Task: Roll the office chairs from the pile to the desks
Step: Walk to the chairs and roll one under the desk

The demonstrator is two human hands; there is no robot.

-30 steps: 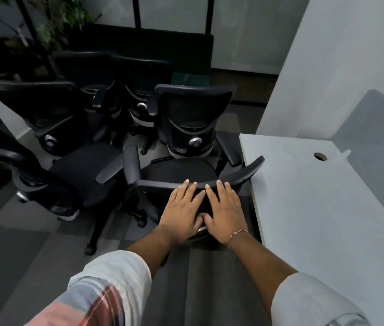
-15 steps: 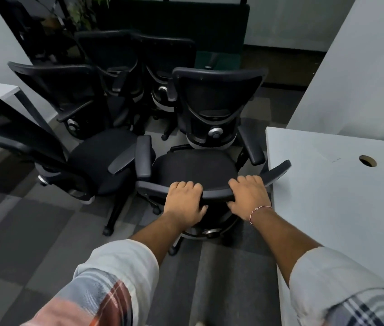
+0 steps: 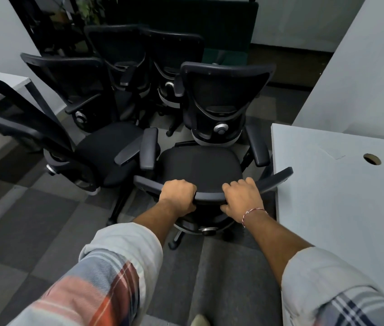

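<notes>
Our left hand (image 3: 179, 194) and right hand (image 3: 241, 196) curl over the backrest (image 3: 209, 196) of the near chair (image 3: 200, 165), just beside the counter (image 3: 339, 208). Perhaps five more crowd the pile (image 3: 120, 90), so we judge most rolling undone.

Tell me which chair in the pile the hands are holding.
The nearest chair, beside the white desk: the left hand and right hand grip its backrest top. The other chairs stand untouched beyond it.
</notes>
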